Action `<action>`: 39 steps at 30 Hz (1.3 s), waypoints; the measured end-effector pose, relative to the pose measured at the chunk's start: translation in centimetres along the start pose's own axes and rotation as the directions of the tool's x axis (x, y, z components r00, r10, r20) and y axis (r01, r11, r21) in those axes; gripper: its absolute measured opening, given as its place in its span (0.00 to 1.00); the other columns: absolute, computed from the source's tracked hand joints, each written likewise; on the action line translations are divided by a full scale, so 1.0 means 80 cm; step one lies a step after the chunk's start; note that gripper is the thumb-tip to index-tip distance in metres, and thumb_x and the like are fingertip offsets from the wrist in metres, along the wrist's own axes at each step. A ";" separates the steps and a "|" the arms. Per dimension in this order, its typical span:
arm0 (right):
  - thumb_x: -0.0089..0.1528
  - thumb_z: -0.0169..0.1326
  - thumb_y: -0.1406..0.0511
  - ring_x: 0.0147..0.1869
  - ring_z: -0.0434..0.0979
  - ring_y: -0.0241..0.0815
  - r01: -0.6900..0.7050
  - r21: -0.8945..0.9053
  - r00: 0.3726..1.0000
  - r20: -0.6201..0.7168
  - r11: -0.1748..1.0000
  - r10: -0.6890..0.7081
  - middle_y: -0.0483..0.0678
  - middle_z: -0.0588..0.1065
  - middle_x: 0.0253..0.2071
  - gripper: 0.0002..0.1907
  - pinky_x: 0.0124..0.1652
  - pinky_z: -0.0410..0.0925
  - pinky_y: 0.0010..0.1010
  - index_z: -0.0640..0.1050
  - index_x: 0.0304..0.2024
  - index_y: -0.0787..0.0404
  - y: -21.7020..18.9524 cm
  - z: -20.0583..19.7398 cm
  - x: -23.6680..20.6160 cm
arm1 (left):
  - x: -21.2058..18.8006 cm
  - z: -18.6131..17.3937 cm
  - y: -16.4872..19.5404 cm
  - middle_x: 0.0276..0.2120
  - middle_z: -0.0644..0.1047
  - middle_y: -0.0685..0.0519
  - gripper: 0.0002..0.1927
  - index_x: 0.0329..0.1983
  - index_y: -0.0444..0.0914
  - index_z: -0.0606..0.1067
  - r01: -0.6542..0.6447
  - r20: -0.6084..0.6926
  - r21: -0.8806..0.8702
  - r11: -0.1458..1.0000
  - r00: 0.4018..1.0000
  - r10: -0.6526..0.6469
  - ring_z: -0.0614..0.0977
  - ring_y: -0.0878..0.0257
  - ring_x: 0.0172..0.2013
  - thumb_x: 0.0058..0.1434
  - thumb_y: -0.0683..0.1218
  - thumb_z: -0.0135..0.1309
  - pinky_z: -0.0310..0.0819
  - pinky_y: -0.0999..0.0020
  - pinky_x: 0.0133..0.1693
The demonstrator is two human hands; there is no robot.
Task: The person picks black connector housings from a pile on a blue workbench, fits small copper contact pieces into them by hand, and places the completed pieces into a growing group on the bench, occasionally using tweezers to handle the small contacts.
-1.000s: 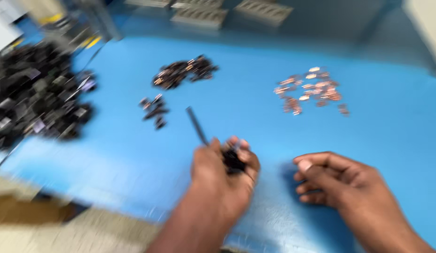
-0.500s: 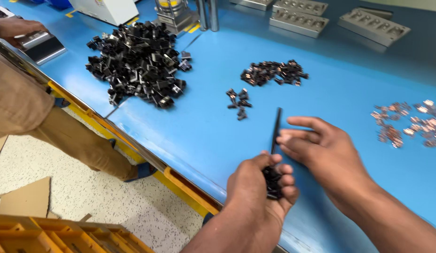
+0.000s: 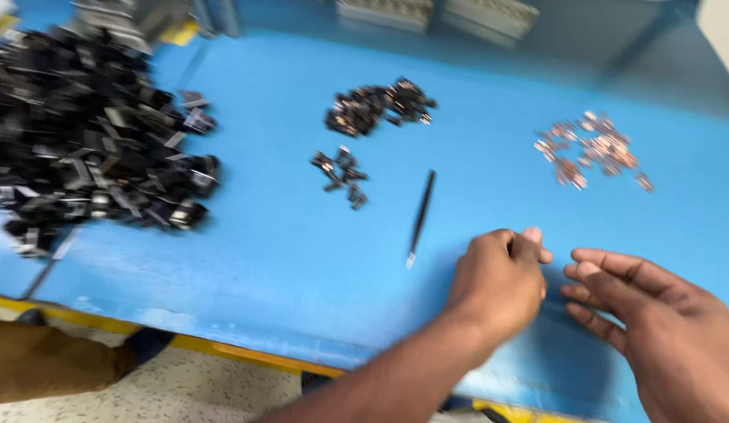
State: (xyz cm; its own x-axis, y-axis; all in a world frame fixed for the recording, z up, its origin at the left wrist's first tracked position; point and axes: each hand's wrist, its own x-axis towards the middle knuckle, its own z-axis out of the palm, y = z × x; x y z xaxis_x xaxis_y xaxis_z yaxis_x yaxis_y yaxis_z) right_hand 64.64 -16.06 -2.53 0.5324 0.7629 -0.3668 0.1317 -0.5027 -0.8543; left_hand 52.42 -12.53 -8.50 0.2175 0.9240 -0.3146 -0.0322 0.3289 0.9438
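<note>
My left hand (image 3: 497,282) rests knuckles-up on the blue table (image 3: 262,243), its fingers curled under and thumb pressed to the forefinger; whatever is inside is hidden. Just to its right, my right hand (image 3: 654,329) hovers low over the table with its fingers spread and nothing in them. Thin black tweezers (image 3: 421,215) lie loose on the table, a little to the left of my left hand. Beyond them sit a small cluster of dark parts (image 3: 341,172) and a larger dark pile (image 3: 376,106).
A big heap of black parts (image 3: 90,149) covers the table's left side. Copper-coloured pieces (image 3: 591,149) lie scattered at the far right. Grey trays (image 3: 435,12) stand at the back. The table's yellow front edge (image 3: 247,356) runs below, with a person's brown trouser leg (image 3: 51,364) beside it.
My left hand has turned knuckles-up and the small black part seen in it is out of sight. My right hand has left the tweezers and moved right of my left hand.
</note>
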 end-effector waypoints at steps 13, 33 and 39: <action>0.65 0.48 0.72 0.54 0.82 0.46 0.637 -0.568 0.752 0.311 0.521 -0.581 0.50 0.82 0.52 0.21 0.56 0.71 0.40 0.82 0.58 0.59 -0.035 -0.044 0.166 | -0.068 0.022 0.033 0.46 0.77 0.37 0.16 0.54 0.26 0.68 0.201 0.049 -0.854 0.479 0.949 -0.311 0.83 0.49 0.50 0.70 0.38 0.33 0.81 0.59 0.57; 0.65 0.49 0.75 0.48 0.80 0.37 0.533 -0.447 0.846 0.246 0.718 -0.474 0.51 0.82 0.45 0.17 0.47 0.72 0.31 0.82 0.53 0.60 0.030 -0.121 0.200 | -0.109 0.022 0.062 0.50 0.79 0.39 0.16 0.54 0.27 0.71 0.218 0.017 -0.769 0.601 0.947 -0.321 0.84 0.55 0.51 0.70 0.43 0.46 0.82 0.70 0.54; 0.63 0.53 0.74 0.45 0.81 0.42 0.557 -0.756 0.769 0.314 0.344 -0.557 0.49 0.78 0.46 0.20 0.46 0.74 0.37 0.85 0.55 0.54 0.046 -0.114 0.158 | -0.093 -0.012 0.061 0.44 0.78 0.43 0.13 0.47 0.32 0.71 0.322 0.128 -0.723 0.612 0.932 -0.338 0.84 0.57 0.48 0.68 0.47 0.50 0.84 0.70 0.53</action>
State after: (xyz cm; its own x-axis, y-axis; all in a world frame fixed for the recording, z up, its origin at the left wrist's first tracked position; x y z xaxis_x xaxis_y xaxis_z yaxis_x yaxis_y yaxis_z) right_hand 79.47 -11.99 -6.91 0.0738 0.9942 0.0784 0.9740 -0.0549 -0.2197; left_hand 49.71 -17.59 -1.64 0.3388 0.7250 -0.5997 -0.6546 0.6395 0.4032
